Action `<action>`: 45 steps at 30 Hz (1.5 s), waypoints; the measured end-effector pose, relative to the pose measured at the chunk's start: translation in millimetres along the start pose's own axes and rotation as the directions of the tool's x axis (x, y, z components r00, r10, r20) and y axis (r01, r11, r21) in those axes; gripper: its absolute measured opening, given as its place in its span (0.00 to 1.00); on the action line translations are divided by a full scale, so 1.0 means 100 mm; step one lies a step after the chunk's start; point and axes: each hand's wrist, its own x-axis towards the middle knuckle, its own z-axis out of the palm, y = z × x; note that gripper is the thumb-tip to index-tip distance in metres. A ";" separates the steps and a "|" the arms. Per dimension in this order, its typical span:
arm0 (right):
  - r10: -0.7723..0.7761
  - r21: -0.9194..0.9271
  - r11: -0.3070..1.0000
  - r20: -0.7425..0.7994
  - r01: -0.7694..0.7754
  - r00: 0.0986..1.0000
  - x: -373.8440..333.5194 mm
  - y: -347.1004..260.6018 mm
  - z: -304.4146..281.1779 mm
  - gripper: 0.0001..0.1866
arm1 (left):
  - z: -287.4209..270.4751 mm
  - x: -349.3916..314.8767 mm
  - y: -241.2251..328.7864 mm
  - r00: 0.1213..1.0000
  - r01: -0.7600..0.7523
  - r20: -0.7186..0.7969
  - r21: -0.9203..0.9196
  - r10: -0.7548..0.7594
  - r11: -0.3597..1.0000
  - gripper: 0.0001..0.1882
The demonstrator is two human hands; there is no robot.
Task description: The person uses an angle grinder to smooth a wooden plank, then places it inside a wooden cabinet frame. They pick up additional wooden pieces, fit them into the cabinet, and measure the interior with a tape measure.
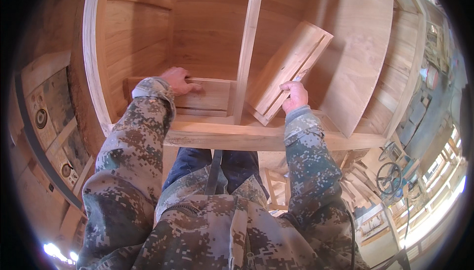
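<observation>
While the left hand [181,80] bends over a rectangular wooden box [213,96] in the left bay of the grained wooden cabinet [222,140], its grip unclear, the right hand [295,96] clasps a tilted, grooved wooden piece [292,55] in the right bay.

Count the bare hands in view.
2: the left hand at the wooden panel left of the upright divider; the right hand on the tilted wooden piece right of it.

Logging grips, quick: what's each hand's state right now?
Left hand: touching a light-brown rectangular wooden panel; grip can't be told.
Right hand: closed, holding a tilted, grooved light-brown wooden block.
</observation>
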 end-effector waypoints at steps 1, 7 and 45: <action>-0.008 -0.003 1.000 -0.001 0.008 1.000 0.01 0.01 0.00 0.13 | -0.01 -0.02 -0.07 1.000 -0.004 -0.023 -0.006 0.004 1.000 0.37; -0.032 0.043 0.998 -0.046 0.034 0.998 0.03 0.08 0.00 0.13 | 0.08 -0.08 -0.25 0.997 0.008 -0.072 -0.016 -0.009 1.000 0.41; -0.536 0.476 0.804 0.323 0.355 0.780 -2.07 -0.28 -0.93 0.27 | -1.45 -1.30 0.96 0.387 -0.882 -0.922 -0.376 -0.019 0.285 0.22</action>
